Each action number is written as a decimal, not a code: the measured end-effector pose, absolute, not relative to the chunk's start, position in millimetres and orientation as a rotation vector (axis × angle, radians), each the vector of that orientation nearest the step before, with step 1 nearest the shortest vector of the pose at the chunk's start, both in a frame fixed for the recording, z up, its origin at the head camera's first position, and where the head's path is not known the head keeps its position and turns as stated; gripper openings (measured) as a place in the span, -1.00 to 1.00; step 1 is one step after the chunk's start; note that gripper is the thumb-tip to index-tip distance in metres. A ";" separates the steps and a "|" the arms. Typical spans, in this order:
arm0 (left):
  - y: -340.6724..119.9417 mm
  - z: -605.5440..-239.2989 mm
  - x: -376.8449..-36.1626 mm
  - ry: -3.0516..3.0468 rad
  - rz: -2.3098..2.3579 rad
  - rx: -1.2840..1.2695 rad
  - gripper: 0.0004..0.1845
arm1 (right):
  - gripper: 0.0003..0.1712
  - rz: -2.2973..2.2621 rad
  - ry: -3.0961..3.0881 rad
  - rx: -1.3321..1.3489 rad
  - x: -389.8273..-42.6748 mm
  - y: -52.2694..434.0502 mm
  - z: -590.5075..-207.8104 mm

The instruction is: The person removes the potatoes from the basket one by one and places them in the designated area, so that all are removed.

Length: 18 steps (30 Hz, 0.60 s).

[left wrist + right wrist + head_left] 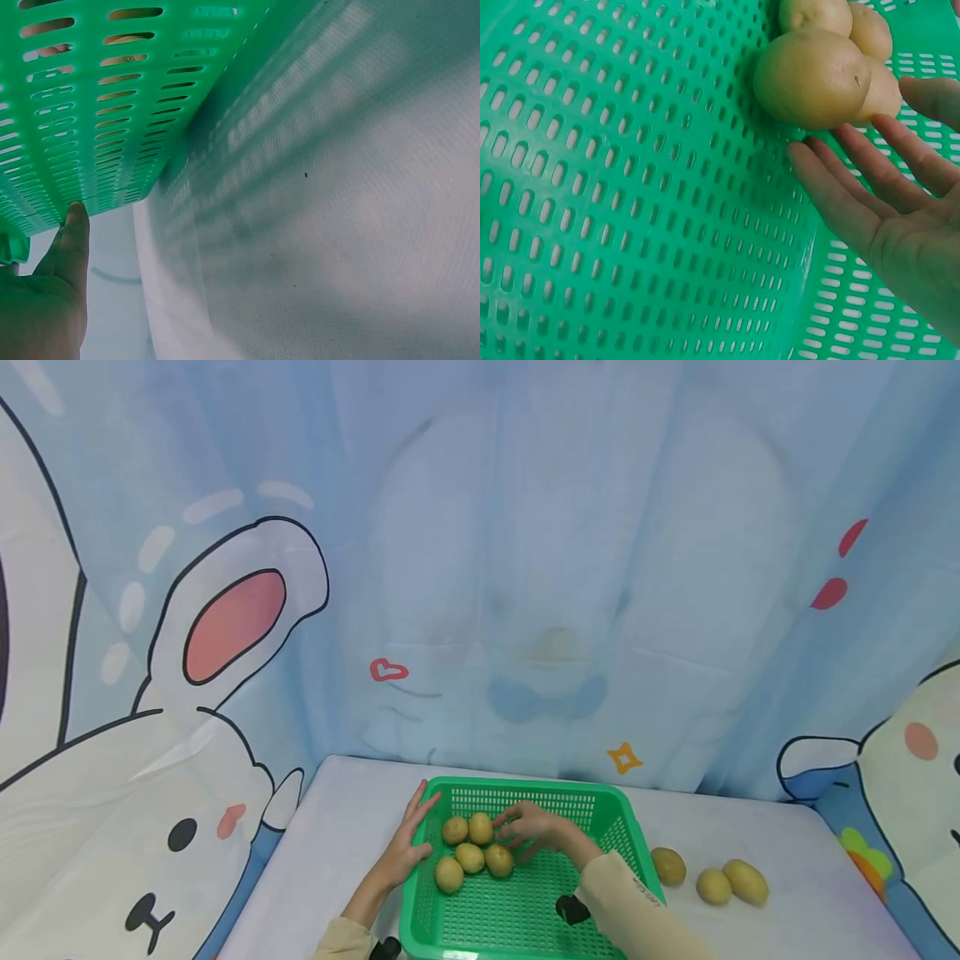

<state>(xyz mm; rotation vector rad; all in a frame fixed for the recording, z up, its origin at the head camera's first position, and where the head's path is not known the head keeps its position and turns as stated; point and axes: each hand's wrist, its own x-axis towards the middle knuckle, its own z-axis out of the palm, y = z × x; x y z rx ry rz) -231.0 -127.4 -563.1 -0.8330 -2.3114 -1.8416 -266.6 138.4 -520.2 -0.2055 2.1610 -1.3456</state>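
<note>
A green plastic basket (517, 935) with slotted walls stands on the table. Inside it, toward the left, several yellow potatoes (470, 858) sit in a cluster. My right hand (534, 827) reaches into the basket just right of them. In the right wrist view its fingers are spread and loosely extended, the fingertips right at the nearest potato (810, 79), and the palm is bare. My left hand (401, 853) rests at the basket's left rim with its fingers straight and spread. From the left wrist, one finger (73, 236) shows against the basket's outer wall (112, 112).
Right of the basket, three more potatoes lie on the white table: one close to the basket wall (668, 867), a round one (713, 887) and a longer one (746, 882) side by side. A blue curtain with cartoon rabbits (525, 568) hangs behind the table.
</note>
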 end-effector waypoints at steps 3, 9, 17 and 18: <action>-129.0 -566.3 -232.7 -2.338 -1.819 -0.835 -0.10 | -0.61 -1.354 2.170 -0.205 -265.4 135.4 -522.2; -130.6 -565.1 -233.7 -2.341 -1.829 -0.865 -0.11 | -0.66 -1.307 2.181 -0.231 -260.1 132.1 -523.9; -127.7 -550.0 -224.8 -2.314 -1.849 -0.858 -0.13 | -0.66 -1.323 2.139 -0.280 -261.1 132.3 -525.3; -128.1 -555.0 -227.2 -2.315 -1.838 -0.854 -0.13 | -0.66 -1.323 2.135 -0.289 -261.5 132.9 -525.3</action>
